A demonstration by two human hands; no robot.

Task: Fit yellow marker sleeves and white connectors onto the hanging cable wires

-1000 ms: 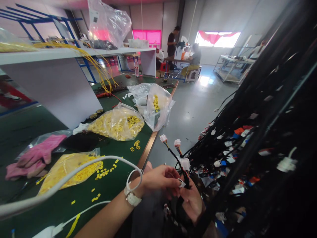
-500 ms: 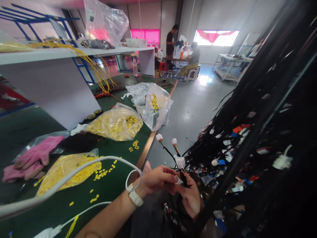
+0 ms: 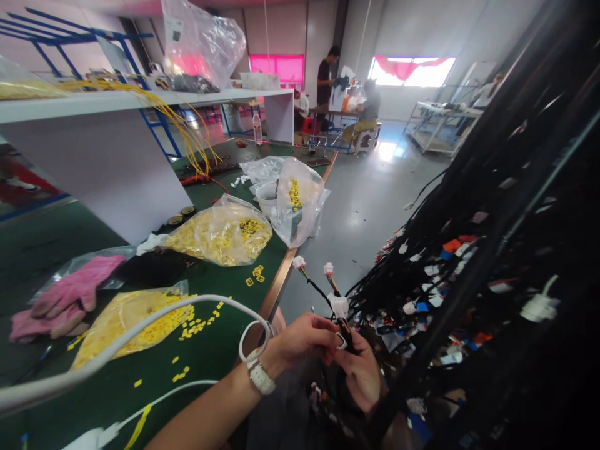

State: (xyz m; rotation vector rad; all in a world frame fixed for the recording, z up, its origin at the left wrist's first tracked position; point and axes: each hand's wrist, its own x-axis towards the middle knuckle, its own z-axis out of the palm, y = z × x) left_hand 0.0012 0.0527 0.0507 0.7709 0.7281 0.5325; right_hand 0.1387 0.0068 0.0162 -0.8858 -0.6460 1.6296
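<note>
My left hand and my right hand meet at the bottom centre, just off the green bench's edge. Both are closed on one black wire harness. The left fingers pinch a small white connector against the right thumb. The right hand wraps the black wire bundle lower down. Above the hands the harness branches stick up, ending in three white connectors. A white watch sits on my left wrist.
Green bench at left holds bags of yellow parts, scattered yellow pieces, pink gloves, a white cable. Many black harnesses with connectors hang at right. White shelf behind. People work at a far table.
The hands and harness have shifted slightly left and down in view; the grip is the same.
</note>
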